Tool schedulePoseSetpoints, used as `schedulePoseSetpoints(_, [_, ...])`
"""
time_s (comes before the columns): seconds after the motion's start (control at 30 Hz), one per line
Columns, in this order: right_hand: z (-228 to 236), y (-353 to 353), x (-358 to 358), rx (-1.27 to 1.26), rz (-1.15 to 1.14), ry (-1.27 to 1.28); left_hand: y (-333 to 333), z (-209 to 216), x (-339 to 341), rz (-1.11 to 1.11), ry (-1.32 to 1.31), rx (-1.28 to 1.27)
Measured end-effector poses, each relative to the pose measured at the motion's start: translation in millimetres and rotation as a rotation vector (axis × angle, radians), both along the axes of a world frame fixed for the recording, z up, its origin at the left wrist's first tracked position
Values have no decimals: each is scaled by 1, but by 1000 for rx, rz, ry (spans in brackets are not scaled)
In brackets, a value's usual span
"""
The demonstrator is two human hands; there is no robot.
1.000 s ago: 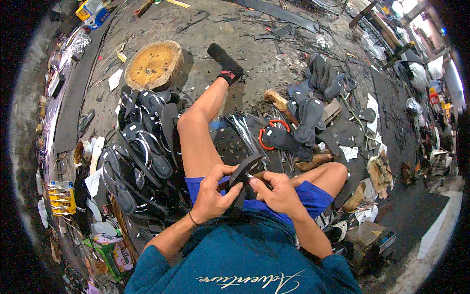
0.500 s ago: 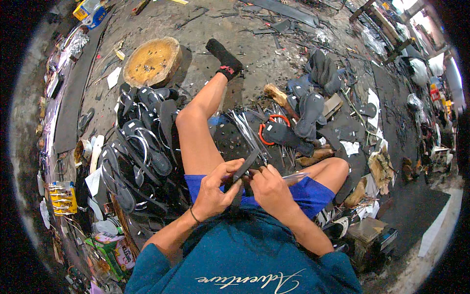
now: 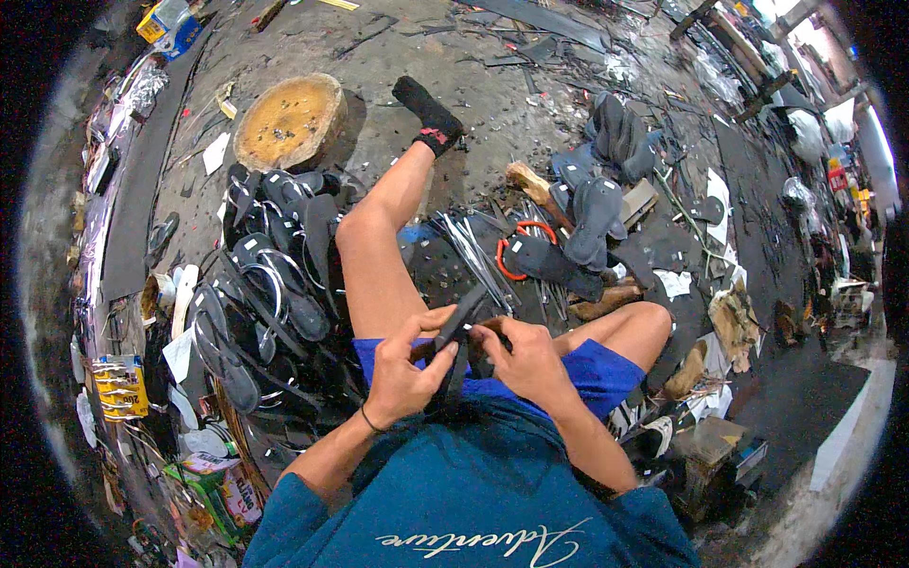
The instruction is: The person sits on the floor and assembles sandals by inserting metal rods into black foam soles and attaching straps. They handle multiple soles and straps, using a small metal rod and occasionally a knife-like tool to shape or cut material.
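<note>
Flat, matte black piece [image 3: 461, 319] in left hand [image 3: 401, 377]

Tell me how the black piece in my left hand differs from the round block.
Colour: the black piece is dark; the round block has a yellow-brown top.
Shape: the black piece looks narrow and long; the round block is broad and thick.
Place: the left hand grips the black piece; the round block rests on the floor.

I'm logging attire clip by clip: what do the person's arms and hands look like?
The left hand and right hand are ungloved. A thin dark band circles the left wrist; none shows on the right. Teal sleeves end near the elbows.
</note>
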State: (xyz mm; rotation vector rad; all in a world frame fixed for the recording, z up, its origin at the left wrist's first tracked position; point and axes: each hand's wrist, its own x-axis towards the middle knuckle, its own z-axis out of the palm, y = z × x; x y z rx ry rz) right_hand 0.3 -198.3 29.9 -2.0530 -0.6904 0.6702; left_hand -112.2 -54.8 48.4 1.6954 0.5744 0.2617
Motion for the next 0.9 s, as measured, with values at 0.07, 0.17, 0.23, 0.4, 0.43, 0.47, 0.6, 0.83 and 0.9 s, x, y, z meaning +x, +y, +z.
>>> schedulePoseSetpoints(0.07, [-1,-2,2,69,114,-163,2,0,-1,-69,-101,126])
schedulePoseSetpoints(0.17, [-2,-2,1,145,145,-404,1,-1,1,-83,-98,146])
schedulePoseSetpoints(0.23, [-3,1,0,126,221,-475,0,-2,2,-79,-71,118])
schedulePoseSetpoints(0.4, [-8,2,5,110,262,-643,3,-4,2,-68,-71,63])
schedulePoseSetpoints(0.43, [-9,3,6,69,326,-771,5,-5,3,-126,-81,109])
schedulePoseSetpoints(0.47, [-11,2,7,45,335,-750,7,-5,3,-134,-93,139])
schedulePoseSetpoints(0.6, [-14,7,2,-62,464,-692,9,-6,4,-83,-68,195])
schedulePoseSetpoints(0.83, [-3,-2,7,0,152,-22,29,-20,-11,38,11,120])
schedulePoseSetpoints(0.9, [1,-10,10,73,102,-174,55,-33,-18,304,-114,-52])
